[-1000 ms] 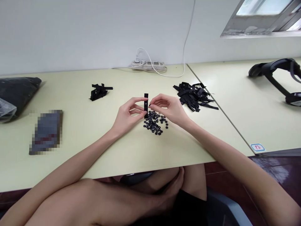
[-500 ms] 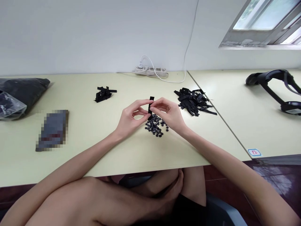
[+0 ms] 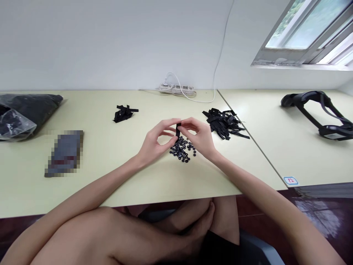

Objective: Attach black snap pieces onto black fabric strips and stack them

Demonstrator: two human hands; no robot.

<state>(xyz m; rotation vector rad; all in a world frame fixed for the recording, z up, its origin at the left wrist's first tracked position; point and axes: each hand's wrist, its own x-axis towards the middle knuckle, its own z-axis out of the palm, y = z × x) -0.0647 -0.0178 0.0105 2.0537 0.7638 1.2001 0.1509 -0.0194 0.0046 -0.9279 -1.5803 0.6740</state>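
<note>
Over the far edge of the disc heap (image 3: 180, 151), my left fingers (image 3: 172, 142) pinch a black strip (image 3: 178, 133), my right fingers (image 3: 184, 129) closed on it too; a slack pinch could drop it among the discs.

Along the back edge of the table (image 3: 154, 186), a power strip (image 3: 187, 88) lies near the wall (image 3: 110, 44), with a white cable (image 3: 214, 81) looping off it and rising upward. Toward the left end are a dark plastic bag (image 3: 41, 106), partly out of view, and, nearer the front edge, a flat grey item (image 3: 66, 149), details pixelated. The adjoining table (image 3: 270, 151) bears a black headset (image 3: 333, 131) toward the right and a blue-bordered label (image 3: 291, 180) at its front left corner.
</note>
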